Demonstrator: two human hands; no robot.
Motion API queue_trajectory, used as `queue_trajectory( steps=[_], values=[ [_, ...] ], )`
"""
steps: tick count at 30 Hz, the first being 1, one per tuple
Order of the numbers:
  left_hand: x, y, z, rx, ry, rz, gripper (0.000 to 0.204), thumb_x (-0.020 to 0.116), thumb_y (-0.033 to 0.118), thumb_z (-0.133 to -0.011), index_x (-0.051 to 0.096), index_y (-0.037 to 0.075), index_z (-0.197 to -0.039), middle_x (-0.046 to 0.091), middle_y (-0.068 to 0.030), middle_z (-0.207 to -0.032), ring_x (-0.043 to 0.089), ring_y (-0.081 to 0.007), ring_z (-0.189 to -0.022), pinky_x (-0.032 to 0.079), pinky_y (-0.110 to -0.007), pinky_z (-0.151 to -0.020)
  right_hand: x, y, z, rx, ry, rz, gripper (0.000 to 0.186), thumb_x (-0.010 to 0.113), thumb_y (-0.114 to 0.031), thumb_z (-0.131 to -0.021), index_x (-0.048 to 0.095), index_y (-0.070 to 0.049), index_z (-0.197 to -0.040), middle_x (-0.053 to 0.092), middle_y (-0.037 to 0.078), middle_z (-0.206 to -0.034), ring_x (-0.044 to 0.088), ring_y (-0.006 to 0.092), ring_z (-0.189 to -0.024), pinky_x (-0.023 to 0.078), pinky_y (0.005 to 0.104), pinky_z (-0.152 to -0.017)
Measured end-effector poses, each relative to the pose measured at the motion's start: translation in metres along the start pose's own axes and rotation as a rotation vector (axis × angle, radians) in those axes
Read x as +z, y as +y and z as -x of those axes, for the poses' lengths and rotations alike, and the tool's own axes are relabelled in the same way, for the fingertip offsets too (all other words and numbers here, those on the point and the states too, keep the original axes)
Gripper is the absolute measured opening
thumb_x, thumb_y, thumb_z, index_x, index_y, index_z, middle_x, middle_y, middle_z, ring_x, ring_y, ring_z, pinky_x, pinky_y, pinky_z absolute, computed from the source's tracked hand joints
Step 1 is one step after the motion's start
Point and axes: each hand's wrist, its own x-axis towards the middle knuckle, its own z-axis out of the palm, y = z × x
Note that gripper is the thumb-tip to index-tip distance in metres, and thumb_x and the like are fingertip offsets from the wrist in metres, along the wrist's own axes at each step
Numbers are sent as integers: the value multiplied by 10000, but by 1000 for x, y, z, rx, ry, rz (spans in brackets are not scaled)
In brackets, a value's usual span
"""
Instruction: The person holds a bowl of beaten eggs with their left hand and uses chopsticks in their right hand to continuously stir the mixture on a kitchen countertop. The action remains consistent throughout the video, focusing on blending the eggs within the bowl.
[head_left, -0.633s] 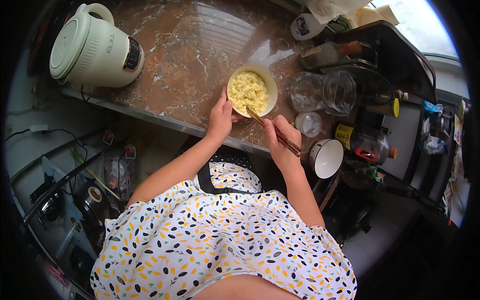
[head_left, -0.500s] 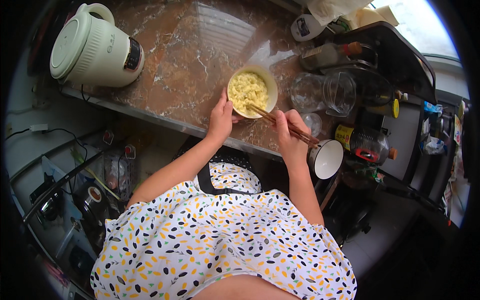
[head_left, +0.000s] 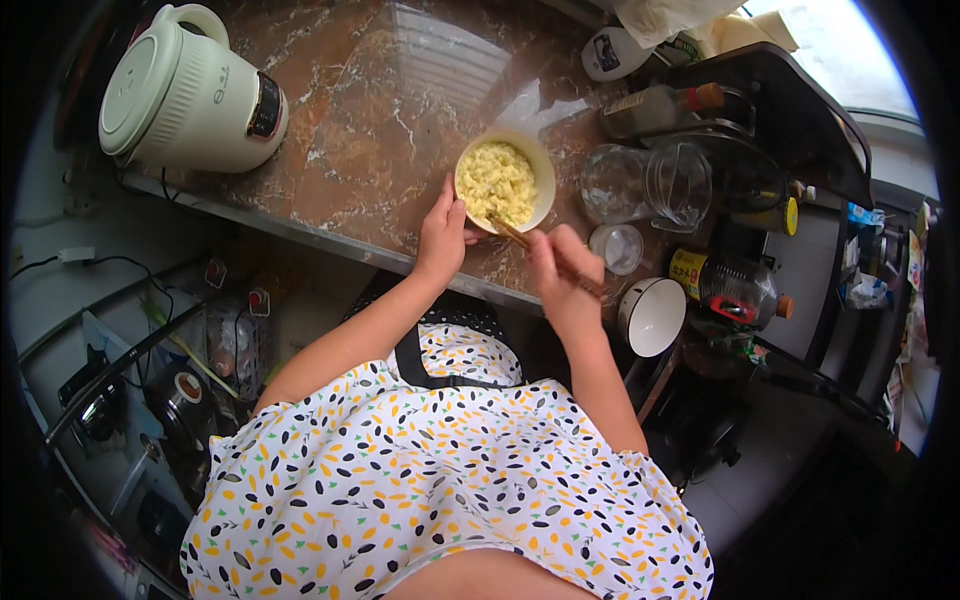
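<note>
A cream-coloured bowl (head_left: 545, 178) near the counter's front edge holds a pale yellow, lumpy mash (head_left: 495, 182). My left hand (head_left: 442, 232) grips the bowl at its near left side, thumb by the rim and the other fingers partly hidden beneath. Wooden chopsticks (head_left: 512, 233) are clasped in my right hand (head_left: 566, 277), just right of the bowl. Their tips reach into the mash at the near edge. My right fingers wrap round them and hide much of their length.
A pale green electric appliance (head_left: 205, 105) stands at the left. To the right are a clear glass jar (head_left: 625, 185), a small clear container (head_left: 617, 248), a white bowl with a dark rim (head_left: 653, 318), a sauce bottle (head_left: 728, 288) and a bottle with a reddish cap (head_left: 655, 110).
My right hand has shifted left and a little lower with the chopsticks, their tips now nearer the bowl's near rim. The small clear container is more exposed. My left hand and the bowl stay put.
</note>
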Motion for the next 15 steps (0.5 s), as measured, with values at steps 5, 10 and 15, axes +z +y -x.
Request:
queue_trajectory(
  steps=[5, 10, 15],
  values=[
    [0, 2, -5, 17, 6, 21, 519, 352, 176, -1020, 199, 92, -1509, 574, -92, -1199, 674, -141, -765, 542, -245, -635, -8, -11, -10, 46, 91, -66, 255, 594, -106, -932, 516, -16, -707, 557, 43, -578, 455, 68, -506, 362, 258, -466],
    [1, 4, 2, -29, 7, 7, 517, 346, 167, -1022, 193, 85, -1509, 574, -97, -1199, 674, -148, -782, 551, -250, -656, -9, -5, -11, 61, 55, -15, 260, 626, -117, -911, 512, -13, -701, 537, 66, -550, 454, 94, -504, 371, 278, -470],
    [1, 3, -2, 16, 2, 48, 515, 340, 164, -1024, 189, 82, -1509, 572, -94, -1210, 676, -150, -798, 550, -249, -660, -5, -6, -9, 59, 80, 51, 287, 618, -143, -918, 505, -16, -686, 527, 68, -544, 434, 125, -475, 374, 281, -466]
  ],
)
